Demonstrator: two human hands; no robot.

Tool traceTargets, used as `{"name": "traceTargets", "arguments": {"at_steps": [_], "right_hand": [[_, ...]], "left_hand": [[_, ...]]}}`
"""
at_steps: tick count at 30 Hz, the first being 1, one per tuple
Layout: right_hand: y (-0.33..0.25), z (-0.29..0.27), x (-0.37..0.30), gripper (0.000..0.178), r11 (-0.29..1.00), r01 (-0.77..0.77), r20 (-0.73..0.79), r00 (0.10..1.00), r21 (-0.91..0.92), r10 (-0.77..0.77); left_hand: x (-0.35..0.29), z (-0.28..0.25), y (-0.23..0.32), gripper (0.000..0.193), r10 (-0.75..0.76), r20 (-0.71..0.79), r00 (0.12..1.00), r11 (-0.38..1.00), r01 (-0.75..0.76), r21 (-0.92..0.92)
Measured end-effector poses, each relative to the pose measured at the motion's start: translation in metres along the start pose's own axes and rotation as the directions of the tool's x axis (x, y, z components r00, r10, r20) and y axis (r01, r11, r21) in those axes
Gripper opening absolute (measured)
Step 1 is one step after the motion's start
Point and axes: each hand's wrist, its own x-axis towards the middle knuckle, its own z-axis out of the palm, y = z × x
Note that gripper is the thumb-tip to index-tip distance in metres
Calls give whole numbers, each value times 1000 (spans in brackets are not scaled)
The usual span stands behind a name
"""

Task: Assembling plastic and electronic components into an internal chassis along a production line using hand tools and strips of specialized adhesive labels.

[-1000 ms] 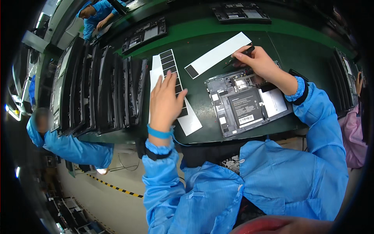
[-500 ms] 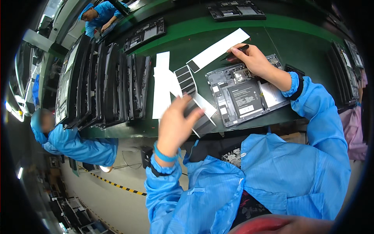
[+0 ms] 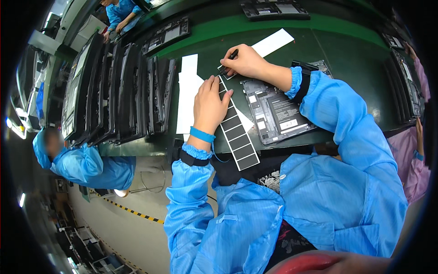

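My left hand (image 3: 210, 106) lies with fingers stretched out over the upper part of a white strip of black rectangular stickers (image 3: 240, 132). The strip's lower end hangs past the table's front edge. In my right hand (image 3: 248, 61) is a slim black pointed tool (image 3: 233, 54), pinched between the fingers. Its tip is down by the strip's upper end, close to my left fingertips. Under my right forearm sits an opened tablet-like device (image 3: 279, 109) with a black battery and bare circuit parts; the forearm hides part of it.
White paper strips (image 3: 188, 68) lie left of my left hand, and another white strip (image 3: 276, 42) beyond my right. A row of upright dark device shells (image 3: 121, 96) stands at left. More opened devices (image 3: 276, 11) lie at the back; others stack at right (image 3: 404, 82). Co-workers sit nearby.
My right hand has moved left with the black tool, from above the device to the sticker strip. My left hand has moved forward and flattened onto the strip, which now lies straighter.
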Motion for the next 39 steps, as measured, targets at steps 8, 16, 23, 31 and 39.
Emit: {"name": "traceTargets", "arguments": {"at_steps": [8,16,23,31,39], "right_hand": [[1,-2,1,21,991,40,7,999,-130,-39],[3,2,0,22,993,44,24,999,-110,-42],[3,1,2,22,988,69,18,998,-136,-67],[4,3,1,22,998,9,34,999,-58,-7],[5,2,4,20,996,19,33,999,-83,-16]], "left_hand": [[5,-4,3,60,-74,50,996,994,78,-80],[3,-3,2,61,-77,53,996,996,80,-39],[3,-1,0,61,-55,38,998,998,56,-27],[2,0,-1,60,-44,24,999,999,44,-18],[2,1,-2,60,-44,25,999,999,45,-28]]}}
